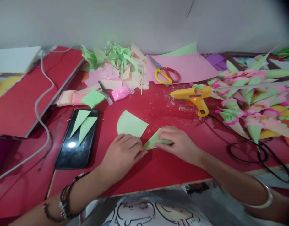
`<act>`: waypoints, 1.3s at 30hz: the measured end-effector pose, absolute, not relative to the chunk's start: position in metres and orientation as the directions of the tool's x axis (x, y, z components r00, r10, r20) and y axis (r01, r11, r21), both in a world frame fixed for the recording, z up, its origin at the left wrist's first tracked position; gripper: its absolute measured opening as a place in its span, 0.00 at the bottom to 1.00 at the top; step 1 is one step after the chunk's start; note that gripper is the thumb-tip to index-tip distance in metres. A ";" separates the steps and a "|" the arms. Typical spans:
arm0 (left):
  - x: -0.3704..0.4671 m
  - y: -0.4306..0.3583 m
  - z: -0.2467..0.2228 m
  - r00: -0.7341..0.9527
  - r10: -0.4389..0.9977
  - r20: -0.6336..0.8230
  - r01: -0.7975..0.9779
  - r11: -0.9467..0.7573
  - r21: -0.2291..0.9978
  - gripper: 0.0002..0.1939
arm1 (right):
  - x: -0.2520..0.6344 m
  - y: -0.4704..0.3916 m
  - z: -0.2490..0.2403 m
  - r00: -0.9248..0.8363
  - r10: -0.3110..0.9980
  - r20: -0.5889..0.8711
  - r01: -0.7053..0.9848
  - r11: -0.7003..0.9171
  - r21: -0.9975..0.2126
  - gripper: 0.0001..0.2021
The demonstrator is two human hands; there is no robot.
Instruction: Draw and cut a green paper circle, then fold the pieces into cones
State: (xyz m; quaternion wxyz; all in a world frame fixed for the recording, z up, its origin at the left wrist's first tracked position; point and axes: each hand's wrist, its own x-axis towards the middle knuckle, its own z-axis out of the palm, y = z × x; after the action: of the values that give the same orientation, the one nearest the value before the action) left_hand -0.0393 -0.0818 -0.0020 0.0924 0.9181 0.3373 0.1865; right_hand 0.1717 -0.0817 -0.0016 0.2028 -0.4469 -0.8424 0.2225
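Both hands are low over the red table. My right hand (176,142) has its fingers closed on a light green paper piece (152,140), which looks folded or rolled. My left hand (124,157) rests just left of it, with curled fingers and the thumb and fingertips pressed at the paper's left tip. Just beyond my left fingers lies a fan-shaped green paper piece (131,123), flat on the table. Two narrow green paper triangles (88,130) sit on a black phone (75,157) to the left.
A yellow glue gun (193,95) with a lit red light lies at right, its black cord (231,128) looping nearby. Paper flowers (255,103) pile up beyond it. Scissors (164,74) rest on pink paper (191,66). Green paper scraps (121,56) and a cutter knife (105,92) lie further left.
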 end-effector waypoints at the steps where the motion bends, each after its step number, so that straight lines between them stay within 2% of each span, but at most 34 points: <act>1: -0.039 -0.082 -0.002 0.695 0.663 0.278 0.594 -0.747 0.297 0.12 | 0.171 -0.082 -0.002 -0.513 0.848 0.133 0.676 0.494 -0.547 0.15; 11: -0.034 -0.079 0.001 0.661 0.724 0.200 0.697 -0.690 0.193 0.11 | 0.169 -0.083 -0.006 -0.464 0.879 0.107 0.777 0.462 -0.429 0.15; 14: -0.033 -0.078 0.003 0.648 0.745 0.161 0.710 -0.667 0.227 0.12 | 0.169 -0.085 -0.008 -0.447 0.885 0.128 0.810 0.461 -0.363 0.15; 19: -0.038 -0.076 0.004 0.620 0.783 0.042 0.724 -0.592 0.354 0.12 | 0.170 -0.085 -0.008 -0.421 0.894 0.154 0.858 0.448 -0.251 0.15; 22: -0.044 -0.074 0.001 0.641 0.767 0.026 0.707 -0.603 0.369 0.10 | 0.175 -0.085 -0.008 -0.428 0.893 0.140 0.873 0.448 -0.192 0.15; 25: -0.048 -0.070 -0.002 0.724 0.685 0.073 0.641 -0.709 0.293 0.08 | 0.184 -0.086 -0.009 -0.398 0.910 0.118 0.892 0.414 -0.182 0.15; 29: -0.049 -0.065 0.002 0.858 0.508 0.076 0.497 -0.859 0.126 0.19 | 0.191 -0.088 -0.010 -0.344 0.931 0.125 0.914 0.362 -0.183 0.13; 33: -0.051 -0.064 0.008 0.921 0.379 0.092 0.377 -0.926 0.031 0.18 | 0.189 -0.092 -0.011 -0.336 0.927 0.168 0.923 0.359 -0.136 0.11; 35: -0.052 -0.067 0.009 0.931 0.347 0.109 0.349 -0.937 0.009 0.18 | 0.187 -0.095 -0.012 -0.385 0.894 0.229 0.907 0.412 -0.086 0.11; 37: -0.052 -0.070 0.009 0.931 0.345 0.116 0.349 -0.937 -0.008 0.18 | 0.185 -0.099 -0.013 -0.498 0.821 0.278 0.847 0.530 -0.050 0.11; 39: -0.052 -0.073 0.008 0.928 0.358 0.109 0.362 -0.932 -0.022 0.18 | 0.185 -0.104 -0.013 -0.591 0.754 0.286 0.771 0.633 -0.075 0.13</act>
State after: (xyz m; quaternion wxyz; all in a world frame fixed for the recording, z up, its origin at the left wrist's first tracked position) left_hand -0.0521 -0.0726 0.0077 -0.0207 0.9815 0.1832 0.0517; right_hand 0.1854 -0.1036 -0.0126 0.1467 -0.4276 -0.8916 -0.0282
